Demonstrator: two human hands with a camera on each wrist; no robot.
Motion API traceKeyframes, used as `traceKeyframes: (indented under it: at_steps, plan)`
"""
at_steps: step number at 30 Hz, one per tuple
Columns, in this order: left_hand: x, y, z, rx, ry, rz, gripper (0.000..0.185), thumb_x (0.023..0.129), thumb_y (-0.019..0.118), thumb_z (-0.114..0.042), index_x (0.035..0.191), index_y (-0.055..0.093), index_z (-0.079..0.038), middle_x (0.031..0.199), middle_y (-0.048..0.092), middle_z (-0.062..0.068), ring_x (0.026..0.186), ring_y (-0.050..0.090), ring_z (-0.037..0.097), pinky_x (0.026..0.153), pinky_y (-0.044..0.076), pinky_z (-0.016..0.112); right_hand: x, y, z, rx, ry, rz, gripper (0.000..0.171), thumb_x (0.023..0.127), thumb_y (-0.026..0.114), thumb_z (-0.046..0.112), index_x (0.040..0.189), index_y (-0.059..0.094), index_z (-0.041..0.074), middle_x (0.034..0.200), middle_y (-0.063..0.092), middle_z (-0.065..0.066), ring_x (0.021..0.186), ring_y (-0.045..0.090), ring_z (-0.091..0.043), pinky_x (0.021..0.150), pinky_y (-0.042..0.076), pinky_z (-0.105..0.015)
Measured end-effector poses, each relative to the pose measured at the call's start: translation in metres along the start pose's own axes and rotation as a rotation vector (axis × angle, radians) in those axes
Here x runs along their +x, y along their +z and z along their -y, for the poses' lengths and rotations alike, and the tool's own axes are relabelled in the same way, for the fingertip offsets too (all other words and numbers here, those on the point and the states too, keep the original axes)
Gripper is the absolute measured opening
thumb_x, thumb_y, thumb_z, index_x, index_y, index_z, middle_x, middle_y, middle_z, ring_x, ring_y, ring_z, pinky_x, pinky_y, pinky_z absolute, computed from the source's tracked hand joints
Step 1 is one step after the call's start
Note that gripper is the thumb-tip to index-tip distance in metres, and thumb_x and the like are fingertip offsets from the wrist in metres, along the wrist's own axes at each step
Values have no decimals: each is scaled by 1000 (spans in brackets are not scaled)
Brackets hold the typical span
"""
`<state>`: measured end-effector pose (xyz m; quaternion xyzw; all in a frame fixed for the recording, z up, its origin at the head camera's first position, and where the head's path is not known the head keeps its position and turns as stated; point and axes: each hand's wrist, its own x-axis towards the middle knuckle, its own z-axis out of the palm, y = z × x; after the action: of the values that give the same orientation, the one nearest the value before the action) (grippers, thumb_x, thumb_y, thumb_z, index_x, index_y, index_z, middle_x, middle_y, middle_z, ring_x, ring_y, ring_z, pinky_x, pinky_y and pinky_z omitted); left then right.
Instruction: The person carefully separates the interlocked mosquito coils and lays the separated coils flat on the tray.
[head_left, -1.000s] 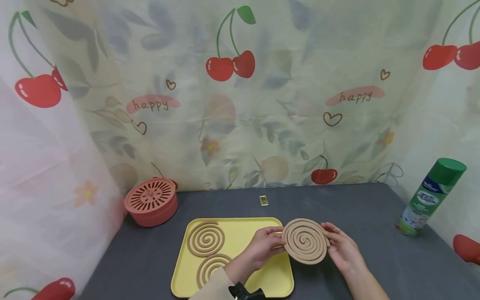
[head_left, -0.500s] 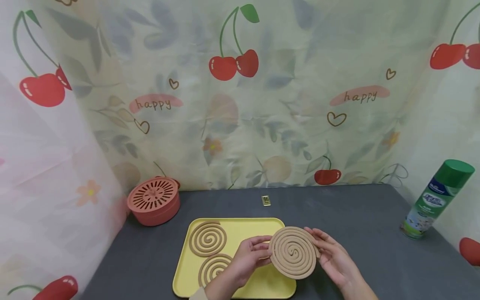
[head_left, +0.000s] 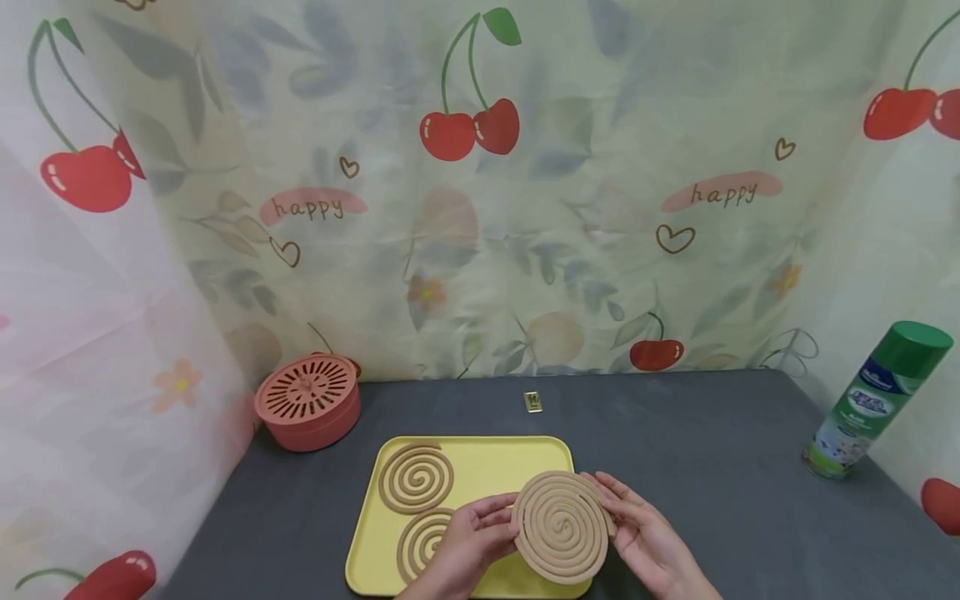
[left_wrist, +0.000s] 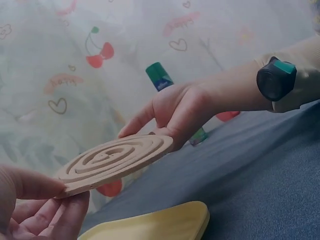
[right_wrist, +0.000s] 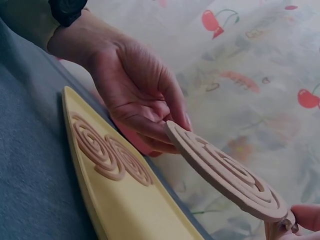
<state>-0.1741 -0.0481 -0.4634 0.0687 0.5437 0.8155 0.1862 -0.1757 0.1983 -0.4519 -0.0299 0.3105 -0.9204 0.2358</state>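
A tan mosquito coil, its spiral rings packed close together, is held tilted above the right part of a yellow tray. My left hand pinches its left edge between thumb and fingers. At the opposite edge, my right hand grips the coil with thumb and fingertips. Two more coils lie flat in the tray: one at the back left, the other nearer the front, partly hidden by my left hand. From the left wrist view, the held coil is seen nearly edge-on.
Back left on the dark table stands a round red slotted-lid holder. A small gold metal plate lies behind the tray. To the right is a green spray can. Patterned curtains enclose the table's back and sides.
Both hands have carried the coil leftward and toward me, from the tray's right edge to over its right part. The grip on each side stays. The head view has shifted slightly.
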Motion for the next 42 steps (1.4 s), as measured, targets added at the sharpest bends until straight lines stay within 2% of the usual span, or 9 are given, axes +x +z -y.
traceKeyframes:
  at_steps: [5,11,14,19,23,33,42]
  plan:
    - [-6,-6,-2,-4,-12,-20,46,87,54,4,129,41,14,92,63,-4,85,63,6,73,55,21,3,4,-7,-19,22,-31,27,99,36,2,106,59,15,110,65,3,105,61,-4,94,45,-16]
    - [-12,-10,-5,-13,-21,-8,45,91,51,-1,131,35,8,101,66,6,83,67,11,68,56,23,10,15,-13,4,7,22,29,99,33,0,107,59,12,112,65,-1,108,61,-8,96,45,-18]
    - [-15,-11,-6,-27,-15,-1,46,92,50,-3,133,33,7,106,66,12,85,67,13,69,57,25,14,20,-17,-77,-22,-72,24,97,41,1,106,59,14,110,66,1,106,61,-7,94,46,-18]
    - [-18,-11,-8,-40,0,-7,49,93,50,-4,136,29,7,110,65,12,87,67,12,71,57,25,18,25,-24,-294,-64,-285,18,93,52,5,105,59,17,103,66,6,99,62,-3,85,50,-18]
    - [-18,-14,-11,-49,12,-25,51,94,50,-5,138,26,6,110,65,10,87,67,11,70,56,22,17,25,-26,-386,-95,-372,16,91,55,5,103,60,15,96,66,6,92,63,-4,80,51,-19]
    - [-18,-18,-14,-39,33,-66,53,94,50,-6,139,24,7,110,66,9,84,66,8,65,55,19,15,22,-26,-469,-38,-333,9,87,61,6,87,65,14,85,65,5,85,65,-5,80,53,-20]
    - [-18,-20,-13,-39,25,-66,52,94,50,-8,138,25,6,108,67,7,83,66,7,64,54,18,19,18,-31,-528,-46,-402,9,87,63,9,82,67,14,80,67,4,77,65,-5,74,54,-20]
